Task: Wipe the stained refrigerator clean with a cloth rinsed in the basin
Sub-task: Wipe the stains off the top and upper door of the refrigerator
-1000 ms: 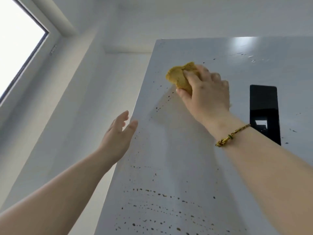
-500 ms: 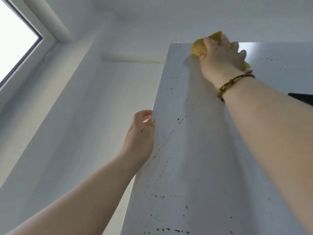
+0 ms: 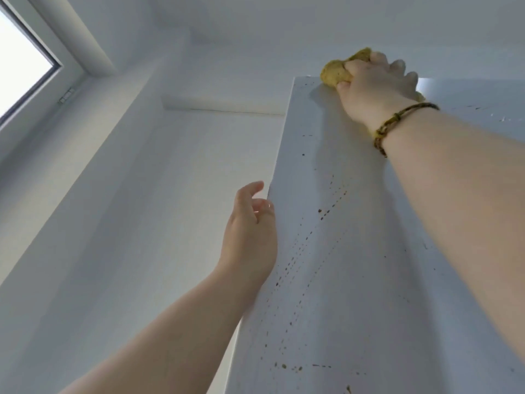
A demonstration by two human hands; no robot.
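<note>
Your right hand (image 3: 372, 89), arm stretched upward, clenches the yellow cloth (image 3: 335, 72) against the refrigerator (image 3: 355, 251) door's top left corner. Your left hand (image 3: 250, 237) rests loose, fingers curled at the door's speckled left edge.

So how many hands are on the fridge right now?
2. The right hand presses a yellow cloth at the refrigerator top edge; the left hand rests at its left edge, empty.
</note>
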